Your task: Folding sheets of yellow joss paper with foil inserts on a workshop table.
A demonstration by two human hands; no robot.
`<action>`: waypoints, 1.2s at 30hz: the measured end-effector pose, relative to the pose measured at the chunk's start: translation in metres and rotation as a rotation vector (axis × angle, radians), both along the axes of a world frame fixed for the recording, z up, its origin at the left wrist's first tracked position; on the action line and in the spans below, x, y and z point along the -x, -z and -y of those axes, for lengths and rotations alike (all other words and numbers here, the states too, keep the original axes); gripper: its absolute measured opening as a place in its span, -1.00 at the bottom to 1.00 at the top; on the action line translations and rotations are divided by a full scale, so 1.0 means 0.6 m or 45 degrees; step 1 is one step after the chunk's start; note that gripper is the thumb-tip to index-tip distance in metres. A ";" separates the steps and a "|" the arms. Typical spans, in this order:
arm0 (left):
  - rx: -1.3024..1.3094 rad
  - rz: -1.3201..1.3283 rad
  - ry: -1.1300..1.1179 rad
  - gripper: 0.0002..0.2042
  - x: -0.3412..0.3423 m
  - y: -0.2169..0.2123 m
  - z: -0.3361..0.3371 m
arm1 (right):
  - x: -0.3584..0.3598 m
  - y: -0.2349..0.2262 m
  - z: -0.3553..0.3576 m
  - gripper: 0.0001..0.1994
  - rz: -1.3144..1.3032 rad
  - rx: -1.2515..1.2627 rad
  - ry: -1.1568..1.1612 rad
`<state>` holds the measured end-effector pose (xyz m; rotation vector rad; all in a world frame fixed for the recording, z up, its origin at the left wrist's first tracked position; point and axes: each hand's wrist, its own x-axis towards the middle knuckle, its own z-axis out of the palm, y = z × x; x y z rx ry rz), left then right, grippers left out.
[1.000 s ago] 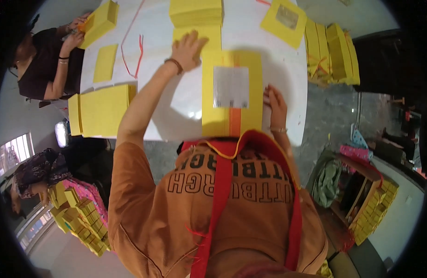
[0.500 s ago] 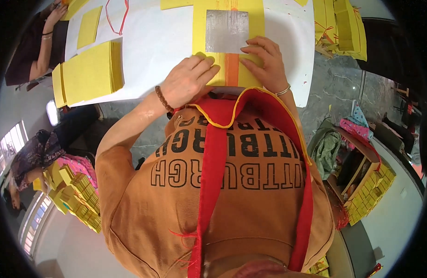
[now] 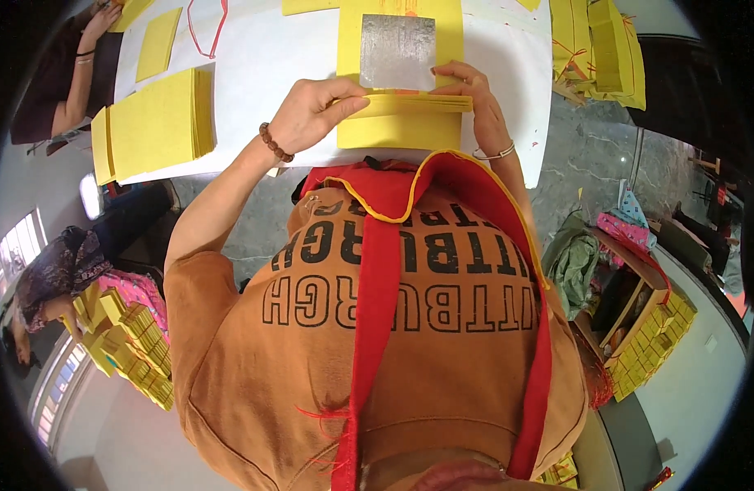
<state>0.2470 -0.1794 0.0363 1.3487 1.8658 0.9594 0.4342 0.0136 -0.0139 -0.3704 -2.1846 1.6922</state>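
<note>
- Head view: our yellow paper stack (image 3: 399, 135) lies upper centre, between both hands, long axis running up the frame.
- Our left hand (image 3: 311, 112) pinches its raised edge's left end.
- Our right hand (image 3: 485, 108) touches the right end, equally near; its grip we can't tell.

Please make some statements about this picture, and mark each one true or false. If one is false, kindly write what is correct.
1. The left hand and right hand both touch the yellow paper. True.
2. The beaded bracelet is on the right wrist. False: the beaded bracelet is on the left wrist.
3. The silver square lies beyond the paper's raised edge, seen from the person. True.
4. The yellow stack is on the floor. False: the yellow stack is on the white table.
5. The apron is red with yellow edging. True.
</note>
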 end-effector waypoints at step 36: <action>-0.196 -0.062 0.104 -0.44 0.015 -0.002 0.011 | -0.002 0.020 -0.010 -0.68 -0.036 -0.138 -0.047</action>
